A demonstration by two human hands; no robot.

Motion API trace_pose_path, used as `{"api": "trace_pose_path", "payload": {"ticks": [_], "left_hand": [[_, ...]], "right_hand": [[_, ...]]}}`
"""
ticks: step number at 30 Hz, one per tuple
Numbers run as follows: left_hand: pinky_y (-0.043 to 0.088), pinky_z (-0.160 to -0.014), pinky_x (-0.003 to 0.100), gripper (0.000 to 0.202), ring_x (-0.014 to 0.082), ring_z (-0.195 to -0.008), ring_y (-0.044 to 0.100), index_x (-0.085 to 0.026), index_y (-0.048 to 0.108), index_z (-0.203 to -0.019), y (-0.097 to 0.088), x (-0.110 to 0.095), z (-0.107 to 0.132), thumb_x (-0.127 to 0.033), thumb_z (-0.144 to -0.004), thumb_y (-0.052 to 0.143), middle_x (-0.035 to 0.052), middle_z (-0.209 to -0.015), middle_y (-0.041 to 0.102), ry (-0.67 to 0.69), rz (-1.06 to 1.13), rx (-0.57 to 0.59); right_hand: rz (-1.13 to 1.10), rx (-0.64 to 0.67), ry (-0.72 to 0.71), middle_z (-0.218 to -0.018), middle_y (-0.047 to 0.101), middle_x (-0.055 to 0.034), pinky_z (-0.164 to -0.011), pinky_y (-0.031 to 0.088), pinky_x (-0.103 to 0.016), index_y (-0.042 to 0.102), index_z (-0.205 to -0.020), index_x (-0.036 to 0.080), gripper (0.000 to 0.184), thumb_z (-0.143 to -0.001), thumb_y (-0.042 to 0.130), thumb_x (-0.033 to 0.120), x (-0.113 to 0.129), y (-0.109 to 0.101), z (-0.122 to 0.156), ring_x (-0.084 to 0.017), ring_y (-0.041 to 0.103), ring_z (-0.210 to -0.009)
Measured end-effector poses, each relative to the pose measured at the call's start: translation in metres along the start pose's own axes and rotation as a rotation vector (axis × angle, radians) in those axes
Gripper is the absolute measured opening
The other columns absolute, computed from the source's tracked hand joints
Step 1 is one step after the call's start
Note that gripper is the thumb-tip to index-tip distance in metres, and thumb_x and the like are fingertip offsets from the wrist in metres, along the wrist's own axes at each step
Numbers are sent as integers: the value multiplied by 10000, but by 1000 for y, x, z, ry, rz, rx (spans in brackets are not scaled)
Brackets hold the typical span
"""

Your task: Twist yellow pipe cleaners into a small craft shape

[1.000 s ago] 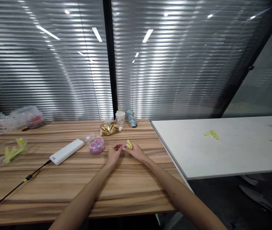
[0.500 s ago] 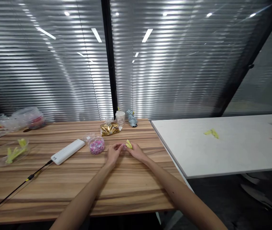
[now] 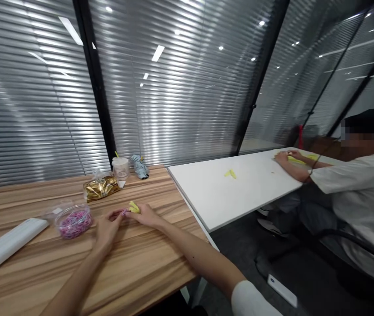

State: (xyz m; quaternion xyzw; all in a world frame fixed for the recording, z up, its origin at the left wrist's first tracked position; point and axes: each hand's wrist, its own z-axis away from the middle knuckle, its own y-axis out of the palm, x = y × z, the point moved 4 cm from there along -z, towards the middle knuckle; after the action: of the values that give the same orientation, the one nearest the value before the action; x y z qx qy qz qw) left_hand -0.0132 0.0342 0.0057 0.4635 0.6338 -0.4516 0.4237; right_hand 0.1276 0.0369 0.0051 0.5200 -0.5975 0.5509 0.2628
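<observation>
Your left hand (image 3: 108,229) and right hand (image 3: 145,216) meet just above a wooden table (image 3: 16,272), both with fingers closed. Your left fingertips pinch a small pink loop (image 3: 125,212), which touches a folded yellow strip (image 3: 134,207) gripped by your right fingertips. Just left of your hands sits a clear tub of pink loops (image 3: 74,222). To your right, yellow pieces (image 3: 230,174) lie on a white table (image 3: 255,184), and a seated co-worker (image 3: 364,193) has both hands at its far end.
</observation>
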Motion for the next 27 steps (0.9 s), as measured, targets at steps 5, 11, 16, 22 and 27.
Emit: {"api": "trace_pose_path", "payload": {"ticks": [5, 11, 16, 22, 27], "left_hand": [[524, -673, 340, 236, 229, -712, 645, -160, 650, -729, 1, -1, 0, -312, -553, 611, 67, -744, 695, 36, -87, -20], [512, -636, 328, 263, 205, -660, 627, -142, 659, -775, 2, -8, 2, -323, -621, 547, 77, -748, 678, 245, -266, 1], [503, -613, 314, 241, 188, -645, 615, -134, 663, -772, 4, -12, 7, -306, -668, 530, 82, -740, 667, 332, -321, 0], [519, -630, 319, 204, 193, -653, 636, -129, 662, -755, 4, 2, 4, -282, -633, 602, 81, -732, 686, 141, -87, 3], [519, -654, 315, 264, 194, -665, 643, -96, 653, -760, 1, 9, 3, -300, -591, 666, 107, -750, 687, -15, 136, -35]], "right_hand": [[-57, 49, 11, -681, 561, 20, -530, 335, -186, 641, -823, 158, 390, -687, 578, 518, 1, 1, 2, -101, 459, -611], [-88, 61, 11, -630, 542, 26, -522, 328, -182, 639, -770, 129, 335, -703, 583, 452, -2, 2, 3, -91, 431, -587], [-119, 65, -74, -646, 560, 22, -546, 354, -198, 632, -754, 135, 263, -727, 555, 385, -7, 5, 2, -103, 452, -587], [-26, 63, -139, -728, 626, -10, -611, 388, -226, 645, -814, 150, 280, -762, 514, 392, -2, 4, 5, -141, 520, -650], [54, 34, -97, -716, 630, -15, -570, 373, -210, 637, -799, 134, 318, -753, 525, 428, 3, 2, 7, -140, 521, -640]]}}
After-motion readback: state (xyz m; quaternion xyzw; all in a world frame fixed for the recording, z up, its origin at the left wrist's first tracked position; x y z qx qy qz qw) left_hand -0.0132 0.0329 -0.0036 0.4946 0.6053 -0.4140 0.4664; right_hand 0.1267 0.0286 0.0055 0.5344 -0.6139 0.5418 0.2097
